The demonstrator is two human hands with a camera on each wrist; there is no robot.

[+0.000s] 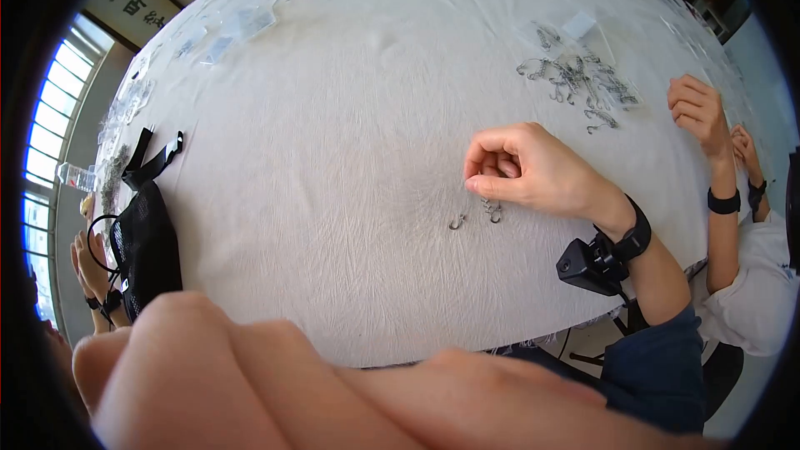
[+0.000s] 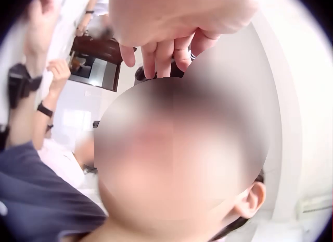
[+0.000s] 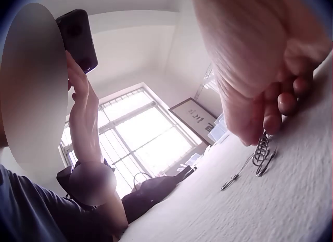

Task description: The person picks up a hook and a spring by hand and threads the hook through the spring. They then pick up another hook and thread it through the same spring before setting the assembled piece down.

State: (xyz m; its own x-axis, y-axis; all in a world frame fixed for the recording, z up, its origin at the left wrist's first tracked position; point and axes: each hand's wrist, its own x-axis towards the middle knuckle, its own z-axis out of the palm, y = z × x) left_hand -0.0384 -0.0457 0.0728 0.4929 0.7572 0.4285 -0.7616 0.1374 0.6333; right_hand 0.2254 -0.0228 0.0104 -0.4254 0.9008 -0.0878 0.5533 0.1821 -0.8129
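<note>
My right hand (image 1: pixel 537 171) is low over the white cloth, thumb and index finger pinching the top of a fishing hook rig with a wire spring (image 3: pixel 261 151). Its hooks hang below the fingertips, right at the cloth in the right wrist view. One hook (image 1: pixel 457 222) lies to the left of the spring. Raised close to the head camera, my left hand (image 1: pixel 192 358) blurs across the bottom of the head view. The left wrist view shows its fingers (image 2: pixel 164 57) extended at the top of the head, beside the dark head-worn device (image 3: pixel 78 39).
A pile of spring hook rigs (image 1: pixel 575 75) with clear plastic bags lies at the back right. A black mesh bag (image 1: pixel 146 242) stands on the left. Clear packets (image 1: pixel 246 23) sit at the back left. Another person's hand (image 1: pixel 700 112) is raised at the right.
</note>
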